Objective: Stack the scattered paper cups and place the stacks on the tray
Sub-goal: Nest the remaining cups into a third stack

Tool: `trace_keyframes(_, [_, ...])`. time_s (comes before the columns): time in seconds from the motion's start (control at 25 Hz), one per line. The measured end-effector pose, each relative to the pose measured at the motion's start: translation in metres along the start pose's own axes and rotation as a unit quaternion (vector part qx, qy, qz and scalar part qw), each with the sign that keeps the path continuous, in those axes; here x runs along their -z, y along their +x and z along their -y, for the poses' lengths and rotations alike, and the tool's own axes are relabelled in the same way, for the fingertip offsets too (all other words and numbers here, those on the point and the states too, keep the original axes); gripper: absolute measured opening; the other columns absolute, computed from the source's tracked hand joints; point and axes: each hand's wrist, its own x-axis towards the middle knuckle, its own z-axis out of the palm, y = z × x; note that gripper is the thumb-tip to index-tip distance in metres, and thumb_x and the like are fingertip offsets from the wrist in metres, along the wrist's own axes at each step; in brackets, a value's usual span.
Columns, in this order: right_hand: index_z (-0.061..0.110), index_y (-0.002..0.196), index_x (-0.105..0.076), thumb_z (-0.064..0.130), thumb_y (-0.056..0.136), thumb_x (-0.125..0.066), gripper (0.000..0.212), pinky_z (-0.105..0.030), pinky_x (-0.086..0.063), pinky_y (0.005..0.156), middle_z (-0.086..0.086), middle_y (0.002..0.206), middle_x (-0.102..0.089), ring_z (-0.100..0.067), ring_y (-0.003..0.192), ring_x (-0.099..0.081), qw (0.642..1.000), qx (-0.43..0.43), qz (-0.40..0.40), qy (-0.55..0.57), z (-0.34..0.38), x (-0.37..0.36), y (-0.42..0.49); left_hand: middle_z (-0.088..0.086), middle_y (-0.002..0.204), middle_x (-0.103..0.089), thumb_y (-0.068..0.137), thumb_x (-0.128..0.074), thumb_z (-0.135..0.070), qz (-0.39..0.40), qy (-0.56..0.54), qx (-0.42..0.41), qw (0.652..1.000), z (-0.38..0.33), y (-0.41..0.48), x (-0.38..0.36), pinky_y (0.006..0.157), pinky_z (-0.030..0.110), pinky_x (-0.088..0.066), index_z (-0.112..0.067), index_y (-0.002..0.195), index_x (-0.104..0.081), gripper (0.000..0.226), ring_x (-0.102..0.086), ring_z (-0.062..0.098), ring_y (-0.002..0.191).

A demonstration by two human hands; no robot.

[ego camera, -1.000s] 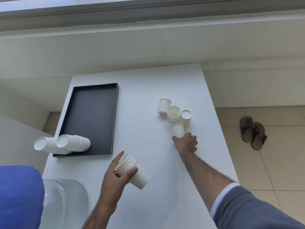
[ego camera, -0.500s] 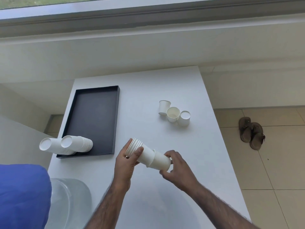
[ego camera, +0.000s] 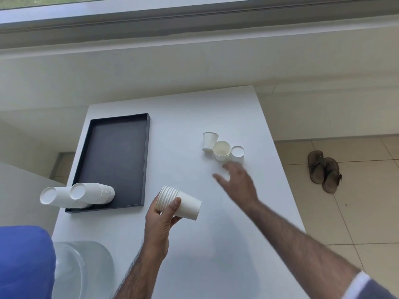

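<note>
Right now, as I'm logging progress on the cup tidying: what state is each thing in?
left hand: grips the held stack
held stack: nested, tilted sideways, off the table
right hand: open, empty, just short of the loose cups
loose cups: three, clustered on the table, unstacked
tray stacks: two, on their sides at the tray's near corner
tray: flat on the table

right hand (ego camera: 236,182): motion-blurred, fingers (ego camera: 227,167) smeared | cup stack (ego camera: 187,206): rims partly behind left hand (ego camera: 159,223) | blue object (ego camera: 23,262) (unidentifiable): cut off at the picture's bottom-left
</note>
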Motion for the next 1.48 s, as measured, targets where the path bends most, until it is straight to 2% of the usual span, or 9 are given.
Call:
trace_keyframes(0.16, [0.015,0.151,-0.035,0.022,0.098,-0.056,0.057,-0.047,-0.055,0.085,-0.015,0.135,-0.043,-0.037,0.12,-0.05,0.964,-0.034,0.031,-0.263,-0.024,0.013,0.076,0.008,0.116,-0.076,0.069,-0.09,-0.04,-0.003,0.015,0.0,1.0,0.005,-0.001,0.01,0.092,0.046,-0.063,-0.013,0.132,-0.068,0.072,-0.072,0.024,0.111])
trace_keyframes(0.32, [0.017,0.147,-0.034,0.021,0.094,-0.061,0.06,-0.047,-0.052,0.083,-0.015,0.134,-0.041,-0.037,0.12,-0.048,0.944,-0.043,0.127,-0.302,-0.037,0.015,0.108,0.008,0.117,-0.076,0.062,-0.09,-0.046,-0.005,0.027,-0.005,1.0,0.006,-0.006,0.016,0.091,0.045,-0.063,-0.014,0.132,-0.068,0.079,-0.073,0.02,0.108])
trace_keyframes(0.48, [0.009,0.133,-0.044,0.011,0.095,-0.054,0.039,-0.043,-0.05,0.08,-0.015,0.127,-0.049,-0.037,0.113,-0.056,0.946,-0.061,0.108,-0.3,-0.043,0.01,0.088,0.006,0.114,-0.077,0.062,-0.09,-0.047,-0.016,0.027,-0.006,0.999,0.004,-0.01,0.019,0.084,0.038,-0.065,-0.016,0.129,-0.069,0.077,-0.074,0.017,0.105])
trace_keyframes(0.6, [0.008,0.124,-0.051,0.014,0.094,-0.056,0.031,-0.039,-0.051,0.081,-0.015,0.12,-0.055,-0.038,0.107,-0.06,0.967,-0.104,0.076,-0.221,-0.049,0.019,0.049,0.005,0.115,-0.077,0.062,-0.089,-0.047,-0.016,0.016,-0.006,1.0,-0.001,-0.009,0.015,0.084,0.039,-0.064,-0.016,0.129,-0.069,0.077,-0.074,0.019,0.107])
trace_keyframes(0.72, [0.013,0.115,-0.062,0.018,0.087,-0.072,0.03,-0.042,-0.056,0.077,-0.008,0.11,-0.061,-0.031,0.095,-0.065,0.98,-0.17,0.076,0.066,-0.044,0.032,-0.001,0.008,0.119,-0.076,0.066,-0.09,-0.045,-0.021,0.001,-0.011,1.0,-0.007,-0.003,0.009,0.084,0.039,-0.064,-0.013,0.128,-0.069,0.073,-0.073,0.023,0.111])
trace_keyframes(0.92, [0.004,0.116,-0.068,0.005,0.091,-0.073,0.025,-0.041,-0.062,0.08,-0.015,0.105,-0.067,-0.025,0.089,-0.071,0.834,-0.23,0.174,0.47,-0.018,0.036,-0.076,0.016,0.126,-0.073,0.078,-0.084,-0.036,-0.005,-0.018,-0.014,1.0,-0.011,0.005,-0.008,0.087,0.039,-0.062,-0.01,0.129,-0.068,0.059,-0.069,0.033,0.121])
trace_keyframes(1.08, [0.002,0.119,-0.066,0.004,0.091,-0.073,0.029,-0.045,-0.061,0.086,-0.012,0.102,-0.068,-0.027,0.09,-0.071,0.798,-0.235,0.162,0.531,0.009,0.024,-0.083,0.012,0.122,-0.074,0.082,-0.087,-0.036,0.039,-0.017,-0.014,0.999,-0.011,0.0,-0.022,0.082,0.035,-0.063,-0.016,0.129,-0.069,0.055,-0.07,0.032,0.118])
trace_keyframes(1.32, [0.008,0.118,-0.067,0.015,0.083,-0.082,0.038,-0.041,-0.062,0.083,-0.011,0.102,-0.067,-0.024,0.091,-0.073,0.807,-0.211,0.204,0.513,0.03,0.004,-0.064,0.019,0.132,-0.069,0.085,-0.077,-0.021,0.052,-0.052,-0.001,0.997,-0.006,0.007,-0.021,0.091,0.044,-0.063,-0.01,0.138,-0.06,0.057,-0.067,0.038,0.124])
trace_keyframes(1.48, [0.02,0.107,-0.069,0.033,0.08,-0.084,0.034,-0.029,-0.057,0.072,-0.001,0.095,-0.075,-0.018,0.089,-0.072,0.896,-0.182,0.12,0.387,0.017,-0.002,-0.014,0.017,0.13,-0.071,0.086,-0.075,-0.017,0.031,-0.08,-0.009,0.996,-0.009,0.019,-0.009,0.085,0.034,-0.064,-0.008,0.134,-0.063,0.05,-0.067,0.033,0.124])
